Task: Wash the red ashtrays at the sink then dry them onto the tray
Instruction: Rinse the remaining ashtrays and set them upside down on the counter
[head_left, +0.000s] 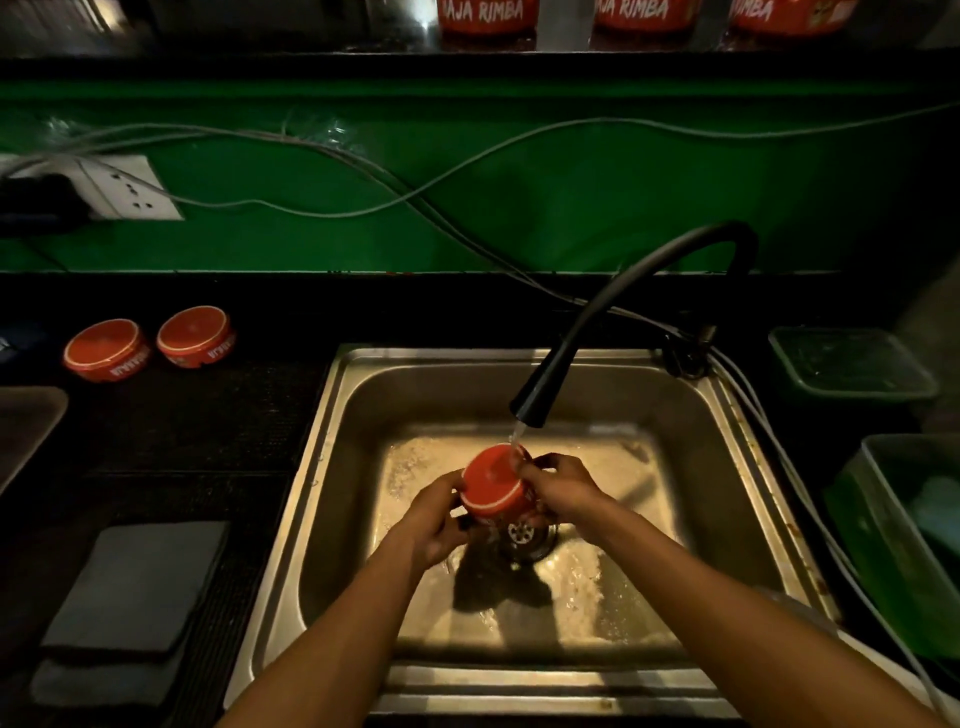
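The tray (23, 431) at the left edge is being cut off; red tubs (488, 15) along the top are showing only their bases; fingers (457, 522) are hiding behind the motion-blurred ashtray (493, 486).

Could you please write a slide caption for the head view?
Both hands hold a round red ashtray under the black faucet over the steel sink.

One head-worn camera looks forward and down, close over the sink (332, 415)

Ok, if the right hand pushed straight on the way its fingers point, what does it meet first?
Probably only the red ashtray the right hand already grips; beyond it, the left hand. Depth is unclear.
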